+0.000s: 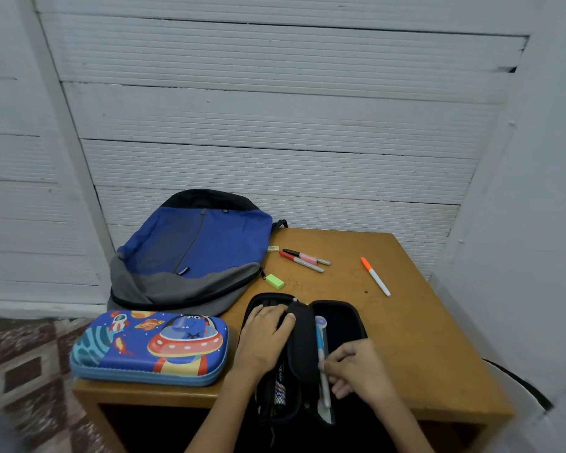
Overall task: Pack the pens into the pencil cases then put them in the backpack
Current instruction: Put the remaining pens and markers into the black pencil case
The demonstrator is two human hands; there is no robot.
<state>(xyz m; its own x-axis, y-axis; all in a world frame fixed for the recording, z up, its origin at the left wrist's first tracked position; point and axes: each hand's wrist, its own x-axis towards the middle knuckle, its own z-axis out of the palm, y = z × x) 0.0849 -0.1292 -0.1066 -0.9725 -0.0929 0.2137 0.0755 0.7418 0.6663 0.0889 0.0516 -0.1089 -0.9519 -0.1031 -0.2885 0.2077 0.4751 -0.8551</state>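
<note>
Table [422,322] of brown wood, set against a white slatted wall [275,109]. Backpack [193,250], blue and grey, flat at the far left, zip closed as far as can be seen. Space case [149,346], printed blue, shut, at the near left edge, just in front of the backpack. Black case [307,341] open at the near middle, overhanging the table's near edge, inner flap standing up between its two halves. Left hand [263,341] lying on the left half, fingers spread over pens held there and thumb against the flap; grasping nothing. Right hand [360,371] pinching a light blue pen [321,358] between thumb and fingertips, pen lying lengthwise in the right half just beside the flap. Two markers [304,260], one red-capped, one with a pink band, side by side beyond the black case, near the backpack. Orange marker [374,276] alone, further right. Green eraser [274,281] between backpack and black case; smaller pale eraser [273,248] beside the backpack's far right edge.
</note>
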